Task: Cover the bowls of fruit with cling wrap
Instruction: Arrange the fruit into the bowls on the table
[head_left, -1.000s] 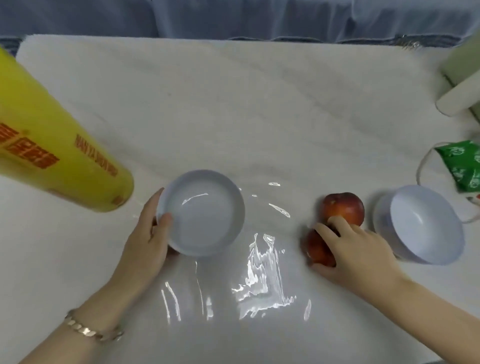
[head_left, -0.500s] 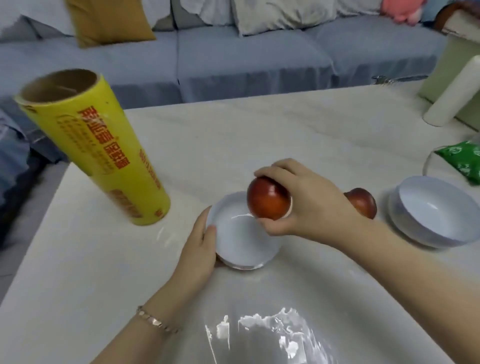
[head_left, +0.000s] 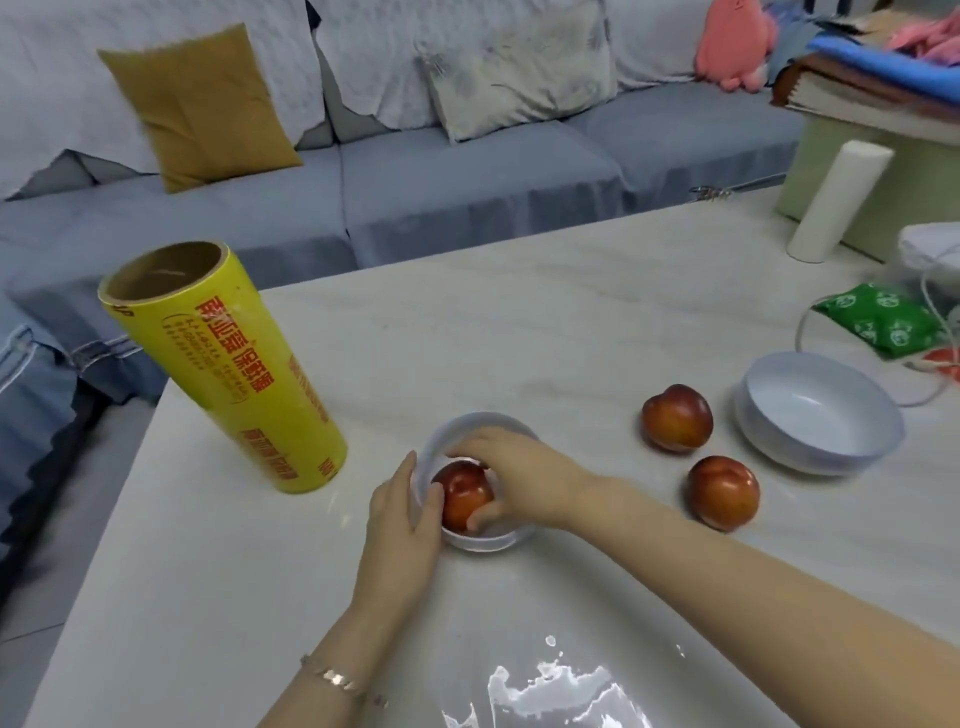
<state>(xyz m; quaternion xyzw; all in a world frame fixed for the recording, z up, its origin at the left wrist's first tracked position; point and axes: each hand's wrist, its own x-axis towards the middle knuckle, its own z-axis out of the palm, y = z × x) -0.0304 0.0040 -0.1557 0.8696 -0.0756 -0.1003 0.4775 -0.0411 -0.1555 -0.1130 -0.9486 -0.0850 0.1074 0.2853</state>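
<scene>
A small white bowl (head_left: 511, 538) sits near the table's middle. My left hand (head_left: 402, 525) grips its left rim. My right hand (head_left: 519, 475) reaches into it from the right, fingers around a red fruit (head_left: 462, 493) that sits inside the bowl. Two more red fruits lie on the table to the right, one farther (head_left: 676, 419), one nearer (head_left: 723, 492). A second, larger white bowl (head_left: 818, 413) stands empty at the right. The yellow cling wrap roll (head_left: 223, 364) stands upright to the left of the small bowl. A sheet of cling wrap (head_left: 550, 691) lies flat at the near edge.
The pale marble table (head_left: 519, 322) has its left edge beside a drop to the floor. At the far right are a white cylinder (head_left: 836, 200), a green packet (head_left: 883, 319) with a white cord, and a pale green box (head_left: 914, 187). A grey sofa runs behind.
My right hand took a red fruit from the table, carried it left over the small bowl and lowered it inside. My left hand stayed on the bowl's rim. The view tilted up.
</scene>
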